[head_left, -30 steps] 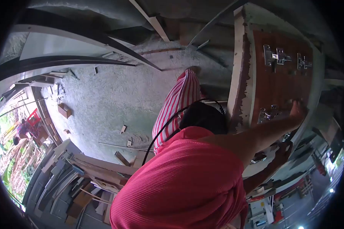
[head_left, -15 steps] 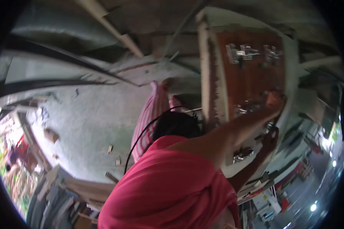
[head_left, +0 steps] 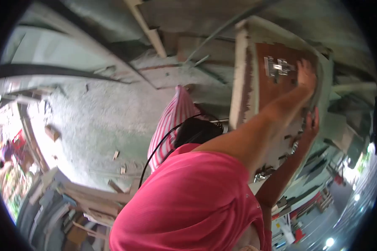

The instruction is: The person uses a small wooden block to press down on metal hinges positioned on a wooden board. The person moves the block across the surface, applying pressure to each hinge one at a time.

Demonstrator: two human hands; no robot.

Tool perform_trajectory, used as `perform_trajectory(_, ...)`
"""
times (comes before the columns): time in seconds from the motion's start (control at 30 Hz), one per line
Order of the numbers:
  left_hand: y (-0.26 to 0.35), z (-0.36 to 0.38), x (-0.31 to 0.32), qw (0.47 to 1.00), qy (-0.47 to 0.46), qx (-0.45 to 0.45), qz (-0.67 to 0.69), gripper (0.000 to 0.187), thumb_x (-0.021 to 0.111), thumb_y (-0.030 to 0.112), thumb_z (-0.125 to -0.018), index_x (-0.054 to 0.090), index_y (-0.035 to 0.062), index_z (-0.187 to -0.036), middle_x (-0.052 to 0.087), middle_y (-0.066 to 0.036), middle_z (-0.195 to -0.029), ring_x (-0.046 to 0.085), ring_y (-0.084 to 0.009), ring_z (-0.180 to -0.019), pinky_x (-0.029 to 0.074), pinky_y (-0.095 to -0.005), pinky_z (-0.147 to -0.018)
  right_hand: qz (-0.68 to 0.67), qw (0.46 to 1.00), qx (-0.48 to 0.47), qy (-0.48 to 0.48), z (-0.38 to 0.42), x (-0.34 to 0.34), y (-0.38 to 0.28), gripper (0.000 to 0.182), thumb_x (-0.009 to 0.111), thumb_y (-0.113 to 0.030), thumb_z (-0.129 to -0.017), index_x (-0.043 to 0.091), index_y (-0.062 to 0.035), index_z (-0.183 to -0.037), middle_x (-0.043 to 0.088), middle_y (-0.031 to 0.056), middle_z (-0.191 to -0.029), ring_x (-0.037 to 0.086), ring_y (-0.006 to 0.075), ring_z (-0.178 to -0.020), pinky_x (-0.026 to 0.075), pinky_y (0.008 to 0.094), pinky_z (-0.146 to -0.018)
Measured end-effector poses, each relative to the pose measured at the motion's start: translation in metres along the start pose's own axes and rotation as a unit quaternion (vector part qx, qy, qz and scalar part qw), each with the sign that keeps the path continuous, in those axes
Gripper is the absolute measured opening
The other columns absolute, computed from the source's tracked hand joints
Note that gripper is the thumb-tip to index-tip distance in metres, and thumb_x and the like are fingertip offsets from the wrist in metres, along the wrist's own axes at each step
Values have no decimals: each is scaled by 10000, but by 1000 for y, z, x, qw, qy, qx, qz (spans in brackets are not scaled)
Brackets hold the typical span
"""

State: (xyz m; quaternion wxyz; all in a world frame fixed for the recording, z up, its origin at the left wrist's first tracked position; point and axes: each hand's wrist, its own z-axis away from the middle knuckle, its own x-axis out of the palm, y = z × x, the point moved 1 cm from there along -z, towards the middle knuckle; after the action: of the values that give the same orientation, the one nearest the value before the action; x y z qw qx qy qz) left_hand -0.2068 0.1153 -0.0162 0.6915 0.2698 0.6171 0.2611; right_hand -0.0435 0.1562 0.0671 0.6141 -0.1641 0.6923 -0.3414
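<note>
My left hand (head_left: 306,76) reaches over a reddish-brown sheet (head_left: 276,94) on a pale workbench, its fingers stretched out at the sheet's far edge. Close beside those fingers lies a cluster of shiny metal pieces (head_left: 278,67), too small to name. My right hand (head_left: 312,124) rests lower along the same far side of the bench, fingers extended and slightly apart. More metal pieces (head_left: 262,172) sit near the bench's lower end, partly behind my right forearm. My left forearm hides the middle of the sheet.
The bench's thick pale edge (head_left: 240,79) stands close to my body. Long beams (head_left: 146,27) slant across the upper left. Stacked boards (head_left: 88,201) lie at lower left, small wood offcuts (head_left: 116,155) on the concrete floor (head_left: 109,125). A black cable (head_left: 153,157) runs by my striped trousers (head_left: 176,113).
Both hands have moved up in the view along the bench's far side, my left hand now by the upper metal pieces. The whole view has also shifted slightly.
</note>
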Motion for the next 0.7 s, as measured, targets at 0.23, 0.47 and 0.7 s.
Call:
perform_trajectory(0.23,-4,-6,21,999,36,13,-11,415,447,242,-922,560,104,-1297,374,-113,-1444,265,-331,-1359,202,-518,-1092,41,999,28,-10,-17,-8,47,502,554,-281,-918,478,-31,-1347,516,110,-1330,517,221,-1146,403,317,-957)
perform_trajectory(0.47,0,-13,31,995,97,-16,18,392,449,252,-912,618,70,-1215,428,-114,-1372,307,-315,-1312,227,-493,-1072,42,997,57,-5,-13,-2,26,510,557,-287,-912,475,-61,-1361,525,109,-1316,511,226,-1145,371,328,-987)
perform_trajectory(0.7,-2,-14,30,993,103,-17,50,380,450,226,-900,632,49,-1183,460,-117,-1323,323,-301,-1291,237,-460,-1067,52,996,69,-12,-17,-4,31,537,571,-318,-903,473,-60,-1363,521,150,-1318,509,246,-1162,370,346,-998)
